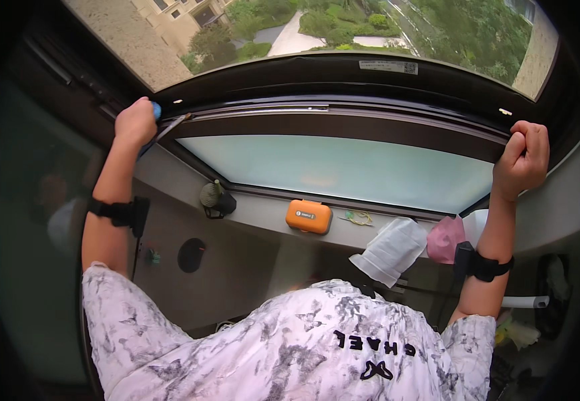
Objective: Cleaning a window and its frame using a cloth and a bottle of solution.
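At the left end of the window frame [343, 87], my left hand [135, 124] is closed around a small rounded blue thing [156, 111], most of which the fingers hide. Just right of that hand, a thin metal arm [169, 127] slants up to the frame. My right hand [523, 159] is raised at the frame's right end, its fingers curled in; what they grip, if anything, is hidden. Between the hands runs a metal rail [270, 110] along the dark sash, above a frosted glass pane [343, 167].
Along the sill [253, 208] stand a dark green round object [213, 196], an orange case [309, 216], a small yellow-green cord [358, 218], a white cloth-like sheet [393, 248] and a pink cloth [445, 239]. Greenery and paths [343, 27] lie far below outside.
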Tool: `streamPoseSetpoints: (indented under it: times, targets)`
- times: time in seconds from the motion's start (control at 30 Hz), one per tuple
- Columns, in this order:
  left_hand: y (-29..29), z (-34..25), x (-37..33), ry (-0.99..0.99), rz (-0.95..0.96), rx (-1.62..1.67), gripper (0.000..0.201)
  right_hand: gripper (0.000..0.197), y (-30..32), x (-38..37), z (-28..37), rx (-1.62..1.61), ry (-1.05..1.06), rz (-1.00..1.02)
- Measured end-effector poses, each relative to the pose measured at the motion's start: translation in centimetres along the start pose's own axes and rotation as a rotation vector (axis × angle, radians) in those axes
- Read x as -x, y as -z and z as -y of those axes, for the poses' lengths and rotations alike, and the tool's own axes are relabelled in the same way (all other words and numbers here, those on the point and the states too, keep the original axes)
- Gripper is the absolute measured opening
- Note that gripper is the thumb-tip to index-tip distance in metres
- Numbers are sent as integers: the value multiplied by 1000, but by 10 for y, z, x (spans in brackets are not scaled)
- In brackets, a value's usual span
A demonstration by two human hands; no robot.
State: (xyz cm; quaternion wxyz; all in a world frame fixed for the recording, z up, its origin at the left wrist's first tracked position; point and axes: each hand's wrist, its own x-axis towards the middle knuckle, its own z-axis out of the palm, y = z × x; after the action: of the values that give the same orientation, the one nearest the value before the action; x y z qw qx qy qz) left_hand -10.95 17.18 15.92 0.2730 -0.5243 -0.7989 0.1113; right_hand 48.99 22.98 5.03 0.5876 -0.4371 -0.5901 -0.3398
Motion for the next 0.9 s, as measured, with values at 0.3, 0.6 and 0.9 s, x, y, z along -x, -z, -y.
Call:
streamPoseSetpoints:
  times: [0.3,0.6,0.9]
  targets:
    - [-10,9,-14,212,30,174,25,14,-3,0,1,-18,32,-9]
    - [-12,15,-30,179,118,214,29,14,-3,1,-1,14,16,-20]
    - [-2,14,-23,66,129,350,30,11,-3,1,-3,68,30,-38]
